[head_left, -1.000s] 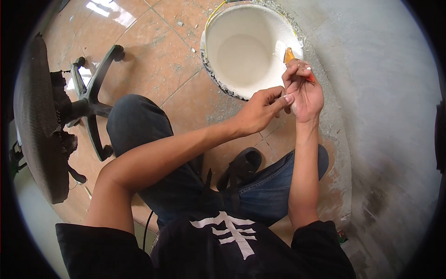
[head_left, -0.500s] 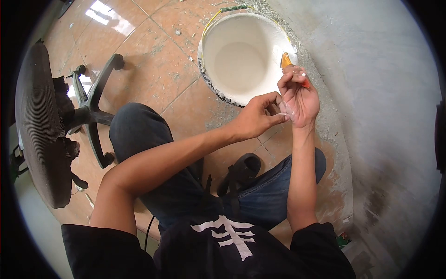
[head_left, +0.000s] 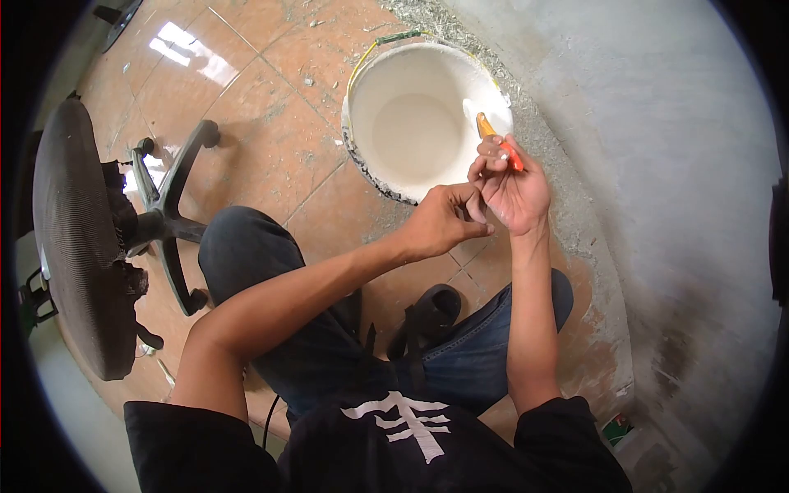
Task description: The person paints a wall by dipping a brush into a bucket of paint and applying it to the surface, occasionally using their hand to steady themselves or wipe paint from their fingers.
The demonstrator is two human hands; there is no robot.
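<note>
My right hand [head_left: 511, 187] is turned palm up, its fingers wrapped round the orange and yellow handle [head_left: 485, 125] of a tool. The tool's pale end lies over the right inner wall of a white bucket [head_left: 382, 171]. Pale material coats the inside of the bucket, and its wire handle rests along the far rim. Close beside my right palm is my left hand [head_left: 448, 220], with thumb and fingertips bent toward each other at the bucket's near edge. Whether anything small is between those fingertips cannot be made out.
An office chair [head_left: 82, 246] with a torn seat and black legs lies on its side at the left. Debris is scattered over the tiled floor [head_left: 271, 107]. A grey wall [head_left: 657, 164] rises on the right. My bent knees and a black sandal [head_left: 436, 308] are below the bucket.
The fingers of my left hand have come away from my right wrist slightly. My right hand has tilted, showing more of the orange handle. The whole view has shifted a little.
</note>
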